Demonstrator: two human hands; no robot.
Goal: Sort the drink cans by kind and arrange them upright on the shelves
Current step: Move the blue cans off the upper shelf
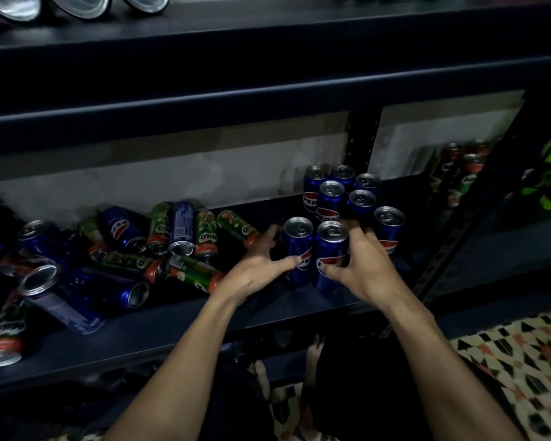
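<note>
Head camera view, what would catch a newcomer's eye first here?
A cluster of upright blue Pepsi cans stands right of centre on the shelf. There the right hand grips the front can, and the left hand is spread open to its left. Further left lies a jumbled heap of toppled Pepsi and Milo cans.
</note>
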